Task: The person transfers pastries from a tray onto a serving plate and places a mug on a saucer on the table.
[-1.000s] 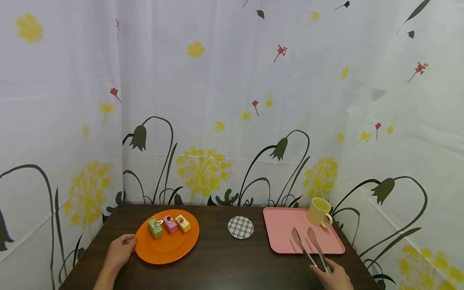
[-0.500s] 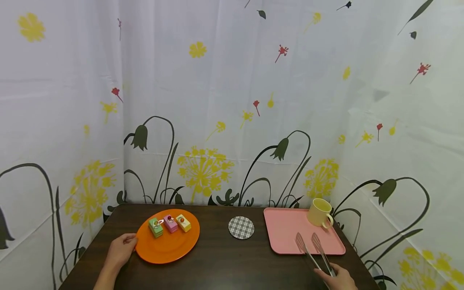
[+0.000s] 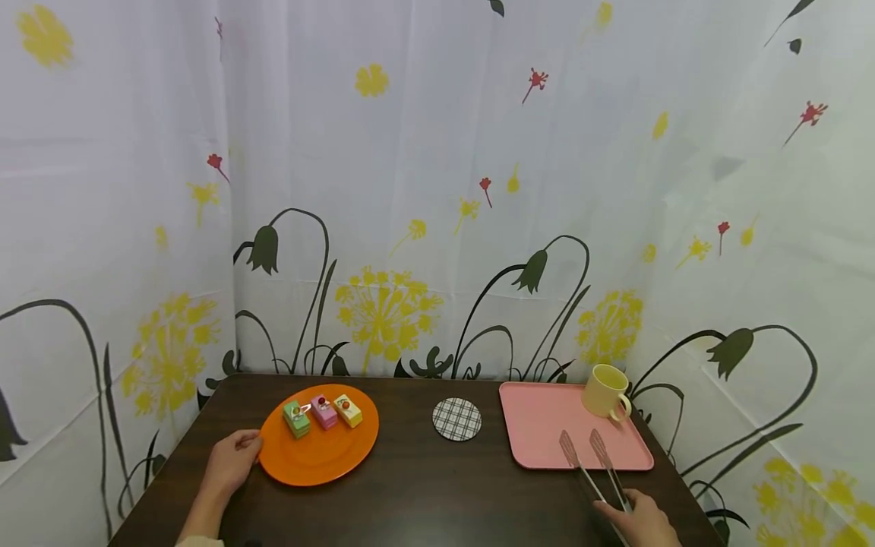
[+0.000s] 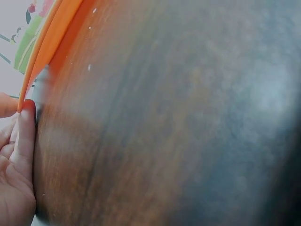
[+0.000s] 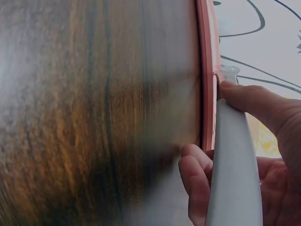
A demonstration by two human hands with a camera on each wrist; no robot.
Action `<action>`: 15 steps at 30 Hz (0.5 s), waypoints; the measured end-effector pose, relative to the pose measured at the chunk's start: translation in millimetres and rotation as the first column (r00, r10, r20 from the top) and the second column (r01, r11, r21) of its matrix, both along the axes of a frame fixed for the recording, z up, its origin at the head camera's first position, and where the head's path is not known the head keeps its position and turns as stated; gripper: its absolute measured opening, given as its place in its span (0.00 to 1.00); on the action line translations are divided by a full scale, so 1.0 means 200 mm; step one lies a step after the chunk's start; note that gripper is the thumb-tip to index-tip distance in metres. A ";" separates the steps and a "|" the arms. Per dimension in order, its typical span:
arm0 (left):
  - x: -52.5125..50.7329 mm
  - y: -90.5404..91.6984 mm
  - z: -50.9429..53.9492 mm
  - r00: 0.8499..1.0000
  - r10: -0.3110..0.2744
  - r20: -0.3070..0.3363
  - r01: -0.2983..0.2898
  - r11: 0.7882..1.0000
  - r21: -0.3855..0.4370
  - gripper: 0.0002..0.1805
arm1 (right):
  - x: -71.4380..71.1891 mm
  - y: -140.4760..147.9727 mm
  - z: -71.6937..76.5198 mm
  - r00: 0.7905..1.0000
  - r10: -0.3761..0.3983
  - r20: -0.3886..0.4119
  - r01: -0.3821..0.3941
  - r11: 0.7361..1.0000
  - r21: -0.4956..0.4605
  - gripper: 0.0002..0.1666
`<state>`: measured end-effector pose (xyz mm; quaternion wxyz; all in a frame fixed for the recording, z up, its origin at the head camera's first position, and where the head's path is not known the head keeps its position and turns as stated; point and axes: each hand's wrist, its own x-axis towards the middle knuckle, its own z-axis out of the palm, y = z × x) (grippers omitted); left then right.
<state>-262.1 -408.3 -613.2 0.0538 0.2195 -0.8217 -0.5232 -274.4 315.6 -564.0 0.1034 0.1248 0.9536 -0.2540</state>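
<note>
An orange plate lies at the left of the table, bearing a green cake piece, a pink one and a yellow one. My left hand pinches the plate's left rim between thumb and finger, as the left wrist view shows up close. At the right, my right hand grips metal tongs by their handles. The tongs' two slotted ends are spread apart over the near part of a pink tray, with nothing between them.
A yellow mug stands at the tray's far right corner. Between plate and tray, a round checked coaster lies on the dark wooden table. A flower-printed curtain borders the table's back and sides.
The right hand and the tongs have shifted slightly rightward, with the tongs' ends drawn a little nearer to the body first. The left hand keeps its hold on the plate. The head view has tilted slightly.
</note>
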 end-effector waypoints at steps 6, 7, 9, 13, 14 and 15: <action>0.03 0.01 0.00 1.000 0.003 0.000 -0.003 1.000 -0.009 0.30 | 0.00 -0.02 0.02 0.999 0.026 0.030 -0.028 0.998 0.057 0.64; 0.04 0.01 0.00 1.000 0.005 0.004 -0.005 1.000 -0.010 0.30 | 0.01 -0.02 0.02 0.999 0.026 0.027 -0.027 0.998 0.059 0.64; 0.04 0.02 0.00 1.000 0.013 0.010 -0.013 1.000 -0.016 0.30 | 0.01 -0.03 0.01 1.000 0.023 0.020 -0.024 0.998 0.063 0.63; 0.04 0.02 0.01 1.000 0.021 0.009 -0.021 0.999 -0.030 0.29 | 0.02 -0.03 0.01 1.000 0.018 0.012 -0.019 0.998 0.056 0.62; 0.04 0.02 0.01 1.000 0.021 0.009 -0.021 0.999 -0.032 0.29 | 0.02 -0.04 0.01 1.000 0.016 0.016 -0.017 0.998 0.055 0.62; 0.04 0.02 0.01 1.000 0.021 0.012 -0.021 0.999 -0.031 0.29 | 0.02 -0.04 0.01 1.000 0.015 0.022 -0.016 0.998 0.053 0.62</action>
